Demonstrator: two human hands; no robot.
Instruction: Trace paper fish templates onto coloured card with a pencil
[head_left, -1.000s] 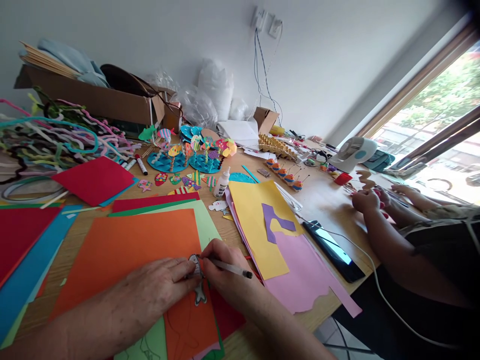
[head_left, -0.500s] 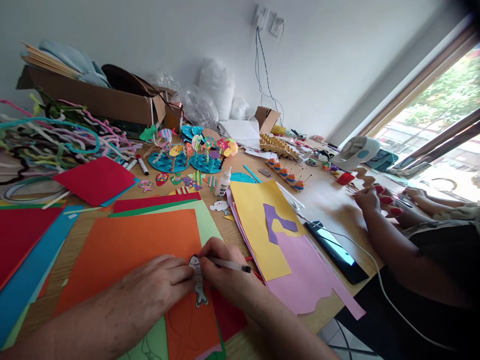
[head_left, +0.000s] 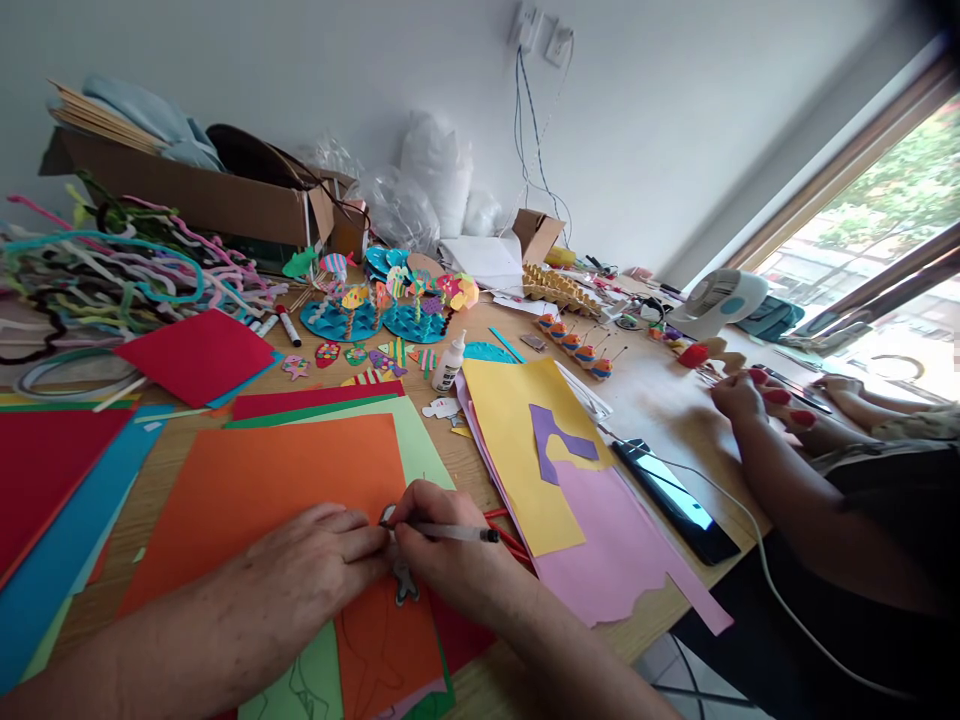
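Note:
A small grey fish cutout (head_left: 405, 584) lies on orange paper (head_left: 292, 465), its middle hidden by my fingers. My left hand (head_left: 319, 560) rests flat on the sheet, fingertips against the cutout's left side. Pinched in my right hand (head_left: 442, 535) is a pen (head_left: 457, 532) with a clear barrel and a dark end cap. Its tip meets the paper near the fish's head. Below my hands, faint fish outlines show on the orange sheet and on light green paper (head_left: 304, 685).
Yellow paper (head_left: 517, 440) and pink paper (head_left: 607, 560) lie to the right beside a phone (head_left: 675, 500). A glue bottle (head_left: 450, 365) stands behind, near paper fish and blue discs (head_left: 341, 320). At right, another person's hands (head_left: 739, 397) hold red-and-tan pieces.
My right hand has shifted slightly left and up with the pen, and now covers more of the fish cutout. My left hand stays nearly in place.

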